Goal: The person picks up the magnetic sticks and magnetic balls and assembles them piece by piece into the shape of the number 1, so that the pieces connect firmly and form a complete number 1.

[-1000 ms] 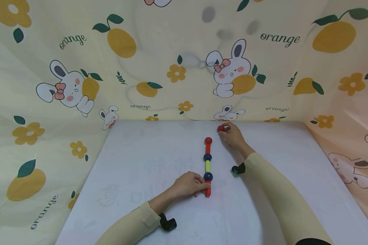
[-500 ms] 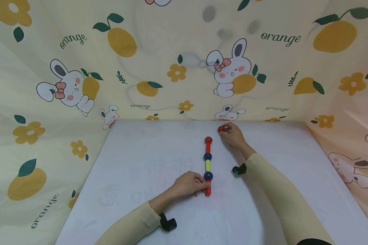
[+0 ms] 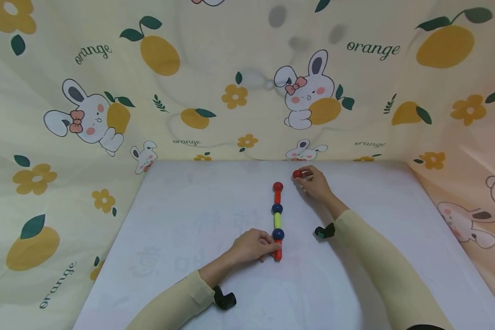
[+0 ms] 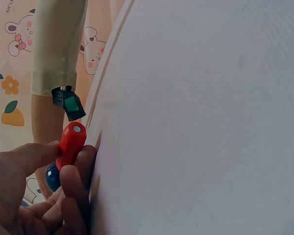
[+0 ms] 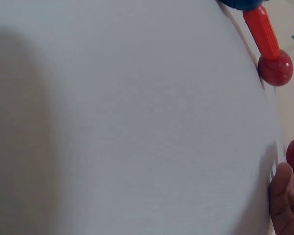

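In the head view, a straight chain of rods and balls lies on the white table. Its near end is a red magnetic rod (image 3: 278, 255), which my left hand (image 3: 251, 246) pinches between thumb and fingers. Past it come a blue ball (image 3: 278, 233), a yellow-green rod (image 3: 277, 221), another blue ball (image 3: 277, 208), a red rod (image 3: 277, 197) and a red ball (image 3: 277, 186) at the far end. My right hand (image 3: 315, 184) holds a separate red ball (image 3: 297, 174) in its fingertips, right of and beyond the chain. The left wrist view shows a silvery disc on the end of the pinched rod (image 4: 71, 143).
The white table (image 3: 189, 197) ends at a patterned cloth (image 3: 214, 101) that hangs at the back and sides. A dark wrist device (image 3: 225, 299) sits at the left cuff, another dark device (image 3: 324, 231) at the right cuff.
The whole head view has shifted slightly. The right hand with its red ball sits a touch further from the chain. The left hand keeps its pinch on the red rod.
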A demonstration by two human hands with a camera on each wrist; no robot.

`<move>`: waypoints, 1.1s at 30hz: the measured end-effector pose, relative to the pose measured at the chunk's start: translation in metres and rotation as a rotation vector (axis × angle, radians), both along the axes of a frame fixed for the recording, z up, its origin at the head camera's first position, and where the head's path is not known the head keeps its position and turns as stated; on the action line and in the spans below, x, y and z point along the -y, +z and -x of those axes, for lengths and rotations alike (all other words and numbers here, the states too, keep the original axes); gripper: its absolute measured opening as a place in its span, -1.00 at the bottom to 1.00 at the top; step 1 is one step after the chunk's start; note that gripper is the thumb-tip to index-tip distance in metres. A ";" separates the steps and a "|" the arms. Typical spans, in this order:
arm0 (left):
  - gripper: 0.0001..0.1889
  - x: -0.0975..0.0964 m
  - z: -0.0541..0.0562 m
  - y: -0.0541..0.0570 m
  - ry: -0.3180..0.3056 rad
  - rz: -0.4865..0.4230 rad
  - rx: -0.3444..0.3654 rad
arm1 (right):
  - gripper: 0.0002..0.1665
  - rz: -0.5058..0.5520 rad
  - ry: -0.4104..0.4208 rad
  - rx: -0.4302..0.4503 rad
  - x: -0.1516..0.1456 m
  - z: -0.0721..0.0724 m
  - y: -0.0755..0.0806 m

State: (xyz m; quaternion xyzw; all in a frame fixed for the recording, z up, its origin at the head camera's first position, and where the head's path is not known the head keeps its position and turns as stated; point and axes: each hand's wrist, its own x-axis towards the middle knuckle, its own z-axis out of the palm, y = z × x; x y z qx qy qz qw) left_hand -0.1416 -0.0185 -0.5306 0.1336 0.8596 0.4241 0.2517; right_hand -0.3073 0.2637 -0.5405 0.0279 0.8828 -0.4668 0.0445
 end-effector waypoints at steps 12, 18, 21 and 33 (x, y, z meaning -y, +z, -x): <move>-0.72 0.001 0.001 0.000 -0.006 -0.011 -0.008 | -0.39 0.046 0.047 -0.023 -0.002 -0.022 -0.001; -0.73 0.001 0.001 -0.002 0.005 -0.004 -0.004 | -0.40 0.060 0.060 -0.019 0.001 -0.036 0.002; -0.73 0.001 0.001 -0.003 0.012 -0.005 0.001 | -0.42 0.071 0.066 -0.027 0.003 -0.043 0.006; -0.72 0.000 0.002 -0.004 0.007 -0.007 0.002 | -0.39 0.089 0.103 -0.050 0.002 -0.065 0.008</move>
